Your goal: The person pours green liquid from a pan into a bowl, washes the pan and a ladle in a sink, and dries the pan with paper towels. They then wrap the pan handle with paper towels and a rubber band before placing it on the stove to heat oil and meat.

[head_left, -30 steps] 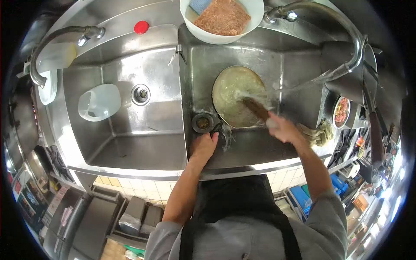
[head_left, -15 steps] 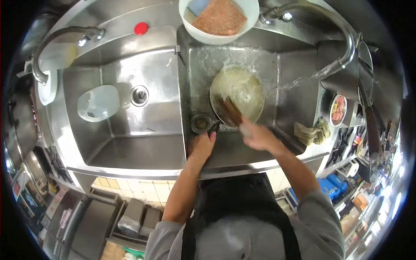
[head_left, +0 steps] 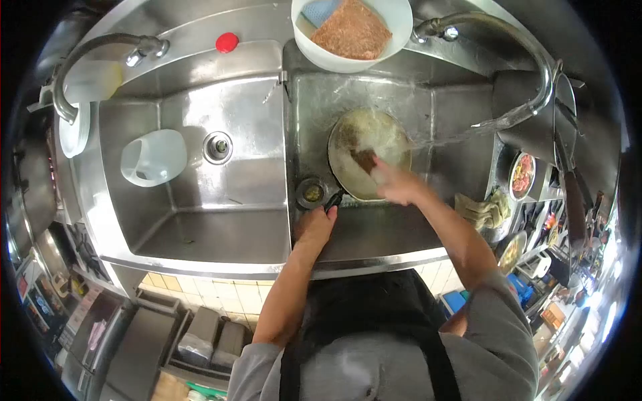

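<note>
Sink [head_left: 311, 107], pan handle [head_left: 334, 198] diagonally near-left

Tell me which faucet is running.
The right faucet: it streams water toward the pan, while the left faucet shows no flow.

A stainless-steel counter [head_left: 194, 267] with sunken basins spans the view, its metal catching bright white reflections. Below its front edge runs a wall of cream and yellowish tiles [head_left: 231, 292]. At lower left, box-like grey containers [head_left: 200, 332] stand beside a flat dark panel [head_left: 142, 344], and a patch of tan floor [head_left: 171, 387] shows. Crowded shelving [head_left: 552, 314] fills the right side, where strong white light [head_left: 610, 250] glares.
</note>
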Demonstrator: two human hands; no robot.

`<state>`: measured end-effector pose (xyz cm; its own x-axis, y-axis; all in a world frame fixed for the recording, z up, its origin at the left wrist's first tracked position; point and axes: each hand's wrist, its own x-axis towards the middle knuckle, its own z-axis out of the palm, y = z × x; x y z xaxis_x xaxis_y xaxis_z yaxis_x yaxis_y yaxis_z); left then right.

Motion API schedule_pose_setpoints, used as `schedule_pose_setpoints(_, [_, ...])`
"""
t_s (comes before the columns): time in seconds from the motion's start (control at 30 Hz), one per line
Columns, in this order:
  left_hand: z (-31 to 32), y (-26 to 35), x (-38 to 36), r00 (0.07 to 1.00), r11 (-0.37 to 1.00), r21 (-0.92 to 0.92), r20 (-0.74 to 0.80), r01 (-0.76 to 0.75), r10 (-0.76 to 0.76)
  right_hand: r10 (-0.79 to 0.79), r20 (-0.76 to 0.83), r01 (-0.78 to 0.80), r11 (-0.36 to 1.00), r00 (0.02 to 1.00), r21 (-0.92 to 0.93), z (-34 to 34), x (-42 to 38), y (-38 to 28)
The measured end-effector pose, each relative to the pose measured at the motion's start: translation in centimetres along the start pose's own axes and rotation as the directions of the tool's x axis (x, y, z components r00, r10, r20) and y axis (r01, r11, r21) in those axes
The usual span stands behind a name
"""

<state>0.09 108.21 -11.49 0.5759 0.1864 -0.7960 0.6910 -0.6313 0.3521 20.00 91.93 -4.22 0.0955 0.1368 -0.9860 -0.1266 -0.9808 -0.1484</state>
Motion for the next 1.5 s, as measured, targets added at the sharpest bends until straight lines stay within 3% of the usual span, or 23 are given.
schedule_pose_setpoints(0.03, [0.4,-0.3,-0.4,1.0,1.0,0.004,0.015,0.015,-0.015,0.006,0.011,-0.006,1.0,1.0,-0.001,1.4,1.8,2.2])
schedule_pose_setpoints(0.07, [0.8,-0.8,-1.5,0.999,1.0,0.009,0.04,0.022,-0.023,-0.315,-0.229,0.291,0.947,0.921,-0.134,4.6,4.3,6.3])
schedule_pose_setpoints(0.1, [0.7,-0.5,-1.5,0.999,1.0,-0.016,0.031,0.02,-0.02,-0.608,-0.418,0.505,0.793,0.675,-0.34,6.5,4.9,8.9])
schedule_pose_setpoints(0.13, [0.1,-0.3,-0.8,1.0,0.999,-0.043,0.001,0.02,-0.02,-0.201,-0.121,0.206,0.978,0.972,0.034,4.8,-2.7,5.0])
schedule_pose_setpoints(0.23, [-0.1,0.1,-0.7,0.999,0.998,-0.049,0.015,0.033,-0.032,-0.3,-0.176,0.31,0.95,0.937,0.03,3.6,-1.0,7.9])
schedule_pose_setpoints(0.3, [-0.2,0.1,0.1,1.0,0.998,-0.056,-0.018,0.023,-0.024,-0.133,-0.148,0.14,0.989,0.98,0.042,0.0,2.4,4.0])
schedule_pose_setpoints(0.37, [0.5,-0.3,-1.6,1.0,0.998,-0.055,-0.006,0.019,-0.019,-0.255,-0.267,0.303,0.94,0.93,0.159,3.1,2.9,4.6])
schedule_pose_setpoints(0.43, [-0.7,0.3,-1.1,0.999,0.998,-0.058,0.034,0.036,-0.034,-0.467,-0.288,0.465,0.882,0.836,-0.078,7.1,2.3,10.4])
schedule_pose_setpoints(0.47, [-0.9,0.4,-1.2,0.998,0.998,-0.039,0.051,0.05,-0.048,-0.157,-0.012,0.156,0.965,0.988,0.209,5.5,-2.3,9.6])
schedule_pose_setpoints(0.63, [0.3,0.0,0.5,0.999,0.999,-0.021,0.037,0.034,-0.033,-0.153,-0.31,0.148,0.988,0.939,-0.037,-0.2,2.1,7.4])
schedule_pose_setpoints(0.7, [0.6,-0.4,-0.8,1.0,1.0,-0.018,0.023,0.017,-0.017,-0.299,-0.312,0.348,0.931,0.902,0.112,4.4,3.5,6.6])
schedule_pose_setpoints(0.77, [-0.6,0.2,-1.0,0.997,0.999,0.022,0.056,0.045,-0.046,-0.263,-0.102,0.276,0.95,0.959,0.146,5.9,-2.0,6.9])
schedule_pose_setpoints(0.9, [0.1,-0.3,-0.3,0.997,0.999,0.029,0.08,-0.014,0.011,-0.143,-0.267,0.184,0.974,0.953,0.134,1.0,-0.4,15.0])
schedule_pose_setpoints(0.93, [0.3,-0.2,0.2,0.997,0.999,0.028,0.079,-0.02,0.017,-0.153,-0.278,0.134,0.987,0.948,-0.087,-1.2,1.1,11.7])
schedule_pose_setpoints(1.0, [1.0,-0.5,-0.2,0.997,0.999,-0.027,-0.074,-0.023,0.021,-0.227,-0.289,0.253,0.966,0.93,0.054,0.9,3.1,5.9])
schedule_pose_setpoints(1.1, [0.7,-0.5,-0.6,1.0,0.999,0.049,-0.019,0.0,0.001,-0.326,-0.224,0.304,0.944,0.919,-0.128,7.9,1.9,8.7])
schedule_pose_setpoints(1.17, [-0.2,0.3,-1.4,1.0,0.999,0.051,-0.025,-0.004,0.005,-0.136,-0.077,0.135,0.991,0.988,-0.023,4.6,-3.4,11.9])
schedule_pose_setpoints(1.23, [-0.1,0.1,-1.1,1.0,0.999,0.031,0.005,-0.025,0.025,-0.253,-0.36,0.217,0.966,0.898,-0.137,1.7,0.1,18.7])
schedule_pose_setpoints(1.3, [0.5,-0.4,-0.9,0.999,0.999,0.02,-0.01,-0.043,0.044,-0.149,-0.318,0.089,0.976,0.936,-0.197,-4.1,0.3,7.0])
schedule_pose_setpoints(1.37, [0.4,-0.5,-1.4,0.997,0.997,0.02,-0.005,-0.079,0.079,-0.278,-0.323,0.266,0.96,0.905,-0.083,-0.3,2.8,5.2])
schedule_pose_setpoints(1.43, [-0.6,0.7,-1.2,1.0,1.0,-0.001,0.028,0.007,-0.007,-0.679,-0.474,0.493,0.734,0.561,-0.467,5.6,5.4,8.9])
schedule_pose_setpoints(1.47, [-0.8,0.7,-1.0,1.0,1.0,0.004,0.021,0.003,-0.003,-0.399,-0.251,0.323,0.899,0.882,-0.296,5.0,1.4,7.3])
schedule_pose_setpoints(1.5, [-0.4,0.3,-1.4,1.0,1.0,0.017,0.014,-0.006,0.005,-0.203,-0.085,0.185,0.965,0.975,-0.184,3.5,-2.7,6.7])
